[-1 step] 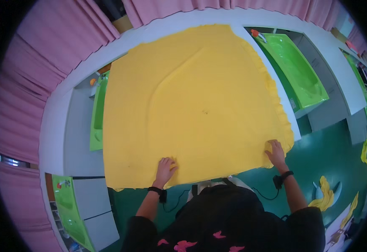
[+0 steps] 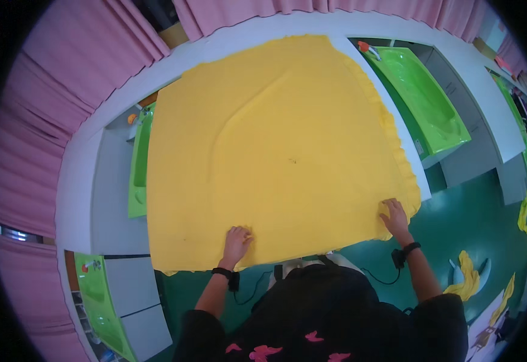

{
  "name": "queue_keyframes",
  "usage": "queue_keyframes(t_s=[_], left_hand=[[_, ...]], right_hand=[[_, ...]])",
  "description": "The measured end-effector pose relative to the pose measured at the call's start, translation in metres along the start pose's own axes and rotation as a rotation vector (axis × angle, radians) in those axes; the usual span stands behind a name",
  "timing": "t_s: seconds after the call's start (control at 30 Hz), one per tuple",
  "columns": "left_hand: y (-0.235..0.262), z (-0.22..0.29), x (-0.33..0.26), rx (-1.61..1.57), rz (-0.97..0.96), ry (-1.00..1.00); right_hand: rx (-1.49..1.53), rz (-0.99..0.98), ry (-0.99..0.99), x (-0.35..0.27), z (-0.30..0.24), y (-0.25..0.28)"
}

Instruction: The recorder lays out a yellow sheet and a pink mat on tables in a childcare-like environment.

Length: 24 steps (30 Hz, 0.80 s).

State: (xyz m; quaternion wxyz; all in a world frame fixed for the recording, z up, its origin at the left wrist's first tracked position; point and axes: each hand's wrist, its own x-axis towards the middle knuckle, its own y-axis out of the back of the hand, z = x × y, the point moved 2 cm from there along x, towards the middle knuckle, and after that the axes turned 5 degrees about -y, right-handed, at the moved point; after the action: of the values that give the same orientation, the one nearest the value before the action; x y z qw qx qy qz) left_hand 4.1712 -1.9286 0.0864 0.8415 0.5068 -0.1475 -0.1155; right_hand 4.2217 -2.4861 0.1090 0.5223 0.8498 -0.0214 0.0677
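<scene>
A large yellow cloth [image 2: 287, 127] with a ruffled right edge covers the table in front of me. One long curved crease runs across its upper left part, and a small dark mark shows near the middle. My left hand [image 2: 237, 242] is at the near edge, its curled fingers and thumb pinching the fabric, which puckers beside them. Over by the near right corner my right hand [image 2: 396, 218] rests on the cloth, fingers bent and thumb apart. Both wrists wear a black band with a small device [image 2: 399, 259] on it.
Green basins [image 2: 420, 93] in white counters [image 2: 484, 84] flank the table, with another green basin [image 2: 103, 301] at lower left. Pink curtains [image 2: 46, 108] hang along the far and left sides. Yellow and light-blue cloth [image 2: 469, 277] lies on the green floor [image 2: 438, 232] at right.
The view has shifted very slightly. Both hands and the cloth look the same.
</scene>
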Motion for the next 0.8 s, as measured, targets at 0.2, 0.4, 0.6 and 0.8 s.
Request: queue_keyframes(t_s=[0.2, 0.4, 0.6, 0.8], left_hand=[[-0.006, -0.008, 0.009, 0.043, -0.113, 0.034], [-0.001, -0.002, 0.013, -0.017, 0.008, -0.029], [-0.007, -0.011, 0.02, -0.05, -0.049, 0.083], [-0.016, -0.017, 0.021, -0.046, -0.086, 0.059]], right_hand=[[-0.004, -0.117, 0.054, 0.016, 0.013, -0.013], [0.039, -0.105, 0.129, 0.02, 0.012, -0.011], [0.03, -0.133, 0.106, 0.035, 0.006, -0.015], [0.012, -0.171, 0.193, 0.04, 0.011, -0.019]])
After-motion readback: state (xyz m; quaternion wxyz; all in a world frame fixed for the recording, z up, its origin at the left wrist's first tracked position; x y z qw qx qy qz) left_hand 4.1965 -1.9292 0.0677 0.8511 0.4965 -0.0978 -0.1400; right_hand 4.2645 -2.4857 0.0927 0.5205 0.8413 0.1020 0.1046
